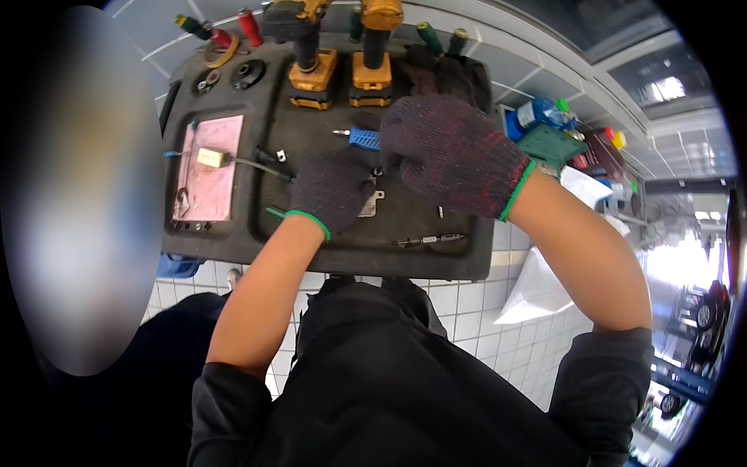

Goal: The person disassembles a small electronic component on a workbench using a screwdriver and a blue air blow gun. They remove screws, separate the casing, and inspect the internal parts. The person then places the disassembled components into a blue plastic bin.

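Observation:
Both my hands wear dark knit gloves with green cuffs. My left hand is closed over a small silver metal bracket on the black workbench top; only the bracket's right edge shows. A grey cable runs from a beige box to the left hand's far side. Just to the right, my right hand is curled into a fist, and what it grips is hidden. A blue-handled tool with a silver tip lies against its left side, its other end out of sight. A small dark fastener shows between the hands.
Two yellow-and-black cordless drivers stand at the back beside several screwdrivers. A pink tray lies left; a pen lies near the front edge. Bottles are at right. A person in dark clothes is at left.

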`<state>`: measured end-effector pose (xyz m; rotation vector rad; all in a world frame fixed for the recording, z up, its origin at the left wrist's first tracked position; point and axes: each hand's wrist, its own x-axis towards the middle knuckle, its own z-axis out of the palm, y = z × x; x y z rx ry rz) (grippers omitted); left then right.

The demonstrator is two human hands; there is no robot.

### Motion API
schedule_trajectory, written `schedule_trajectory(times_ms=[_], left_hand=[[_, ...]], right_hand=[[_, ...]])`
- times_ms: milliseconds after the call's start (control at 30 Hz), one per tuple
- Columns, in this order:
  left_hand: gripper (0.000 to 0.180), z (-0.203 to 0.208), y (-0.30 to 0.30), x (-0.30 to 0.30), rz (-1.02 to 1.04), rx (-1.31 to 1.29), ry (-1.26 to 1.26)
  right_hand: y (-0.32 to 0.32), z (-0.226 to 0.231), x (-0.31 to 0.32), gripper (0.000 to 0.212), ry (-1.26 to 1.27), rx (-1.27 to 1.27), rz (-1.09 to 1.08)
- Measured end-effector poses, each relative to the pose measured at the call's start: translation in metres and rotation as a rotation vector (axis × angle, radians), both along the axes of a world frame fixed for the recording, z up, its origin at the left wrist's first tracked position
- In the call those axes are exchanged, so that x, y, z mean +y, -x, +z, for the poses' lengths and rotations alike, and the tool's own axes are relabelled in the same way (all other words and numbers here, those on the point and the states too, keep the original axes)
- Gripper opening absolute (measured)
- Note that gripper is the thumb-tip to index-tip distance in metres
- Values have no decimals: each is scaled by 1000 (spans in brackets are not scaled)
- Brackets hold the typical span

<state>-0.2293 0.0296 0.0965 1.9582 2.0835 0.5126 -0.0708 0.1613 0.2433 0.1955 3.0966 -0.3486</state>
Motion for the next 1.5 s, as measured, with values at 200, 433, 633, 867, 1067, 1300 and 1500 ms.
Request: schedule_trajectory(times_ms=[200, 433, 633, 867, 1067, 1300, 1500], left_hand=[[32, 12, -21, -1, 283, -46, 199], [26, 4, -51, 3, 449, 16, 145], [21, 3, -69, -2, 575, 61, 58], [20, -12, -74, 6, 656, 19, -46], [20, 6, -74, -6, 608, 57, 39], [23, -21, -70, 12, 528, -58, -221], [25, -7, -57, 0, 464, 76, -95]], right_hand=[[-5, -3, -1, 40, 246, 185, 103], [-21, -3, 4, 37, 227, -4, -71], [-6, -22, 21, 21, 174, 253, 208], [-1, -21, 14, 25, 289, 391, 263], [-17, -42, 7, 39, 404, 484, 48], [-51, -73, 26, 44, 822, 539, -283], [-74, -61, 26, 37, 703, 799, -636]])
